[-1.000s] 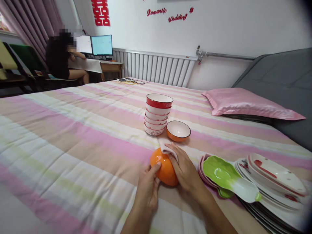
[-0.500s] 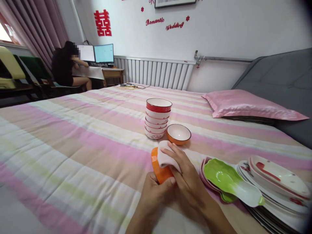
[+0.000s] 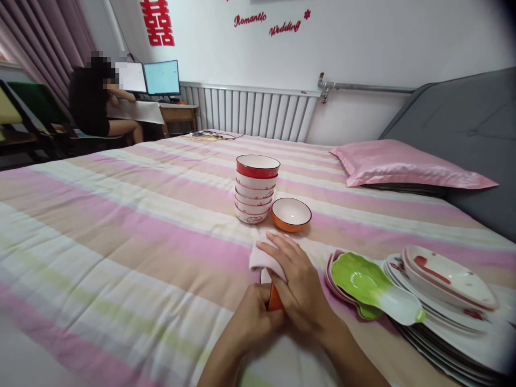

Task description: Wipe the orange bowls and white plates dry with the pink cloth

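My left hand [image 3: 258, 309] grips an orange bowl [image 3: 276, 299] low over the bed, and most of the bowl is hidden behind both hands. A folded white cloth [image 3: 264, 262] lies over the bowl's edge, held under the bent fingers of my right hand [image 3: 296, 274]. Just beyond them a second orange bowl [image 3: 291, 213] with a white inside stands upright on the bedspread. Touching or close to its left side rises a stack of white bowls [image 3: 253, 199], topped by a red bowl [image 3: 257, 165].
On the right lie stacked plates [image 3: 437, 333], with an oval dish [image 3: 451, 277] on top and a green leaf-shaped dish [image 3: 363, 279] beside them. A pink pillow [image 3: 407, 164] rests near the grey headboard [image 3: 455, 113]. A person [image 3: 92, 102] sits at a desk, far left.
The bowl in my hands has turned, so less of its orange outside shows and a bit of white appears. My right hand with the cloth has shifted over it. The view has tilted slightly down.
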### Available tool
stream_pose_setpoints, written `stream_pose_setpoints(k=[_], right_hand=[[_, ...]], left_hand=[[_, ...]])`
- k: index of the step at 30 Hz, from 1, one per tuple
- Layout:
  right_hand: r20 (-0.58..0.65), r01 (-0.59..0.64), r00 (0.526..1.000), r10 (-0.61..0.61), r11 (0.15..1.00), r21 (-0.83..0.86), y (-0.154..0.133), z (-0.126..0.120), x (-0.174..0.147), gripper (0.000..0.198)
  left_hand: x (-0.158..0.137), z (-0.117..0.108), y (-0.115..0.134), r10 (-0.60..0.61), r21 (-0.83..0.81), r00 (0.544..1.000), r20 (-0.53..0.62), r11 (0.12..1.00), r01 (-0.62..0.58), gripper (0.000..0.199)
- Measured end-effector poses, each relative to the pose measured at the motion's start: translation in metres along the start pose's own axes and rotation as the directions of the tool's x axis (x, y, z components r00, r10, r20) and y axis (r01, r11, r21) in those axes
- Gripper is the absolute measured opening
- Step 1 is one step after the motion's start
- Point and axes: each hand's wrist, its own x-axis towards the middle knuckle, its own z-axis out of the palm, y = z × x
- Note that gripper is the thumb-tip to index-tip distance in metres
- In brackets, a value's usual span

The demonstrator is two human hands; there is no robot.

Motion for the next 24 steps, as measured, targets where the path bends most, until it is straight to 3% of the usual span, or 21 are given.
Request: stream_pose_setpoints(k=[2, 8, 12, 16, 22, 24], right_hand=[[-0.015, -0.034, 0.999, 0.035, 0.996, 0.081, 0.003, -0.004, 0.002, 0.04], [0.021, -0.087, 0.996, 0.085, 0.94, 0.329, 0.011, -0.015, 0.006, 0.027], [0.106, -0.213, 0.977, 0.186, 0.822, 0.527, 0.022, -0.017, 0.008, 0.026], [0.17, -0.298, 0.954, 0.246, 0.735, 0.609, 0.028, -0.016, 0.009, 0.028], [0.116, -0.184, 0.983, 0.145, 0.851, 0.492, 0.011, -0.019, 0.007, 0.026], [0.122, -0.135, 0.988, 0.092, 0.9, 0.414, 0.003, -0.02, 0.006, 0.026]], left_hand=[[0.0, 0.0, 0.001, -0.016, 0.028, 0.998, 0.066, 0.999, 0.014, 0.011], [-0.002, -0.006, 0.005, -0.029, 0.219, 0.983, 0.181, 0.976, -0.011, 0.028], [-0.003, -0.007, 0.009, -0.051, 0.31, 0.962, 0.27, 0.95, -0.036, 0.036], [-0.003, -0.005, 0.012, -0.046, 0.345, 0.964, 0.261, 0.937, -0.049, 0.043], [-0.002, -0.001, 0.022, 0.029, 0.146, 0.999, 0.042, 0.989, -0.035, 0.034], [-0.004, -0.001, 0.023, 0.032, 0.108, 0.999, 0.029, 0.994, -0.035, 0.033]])
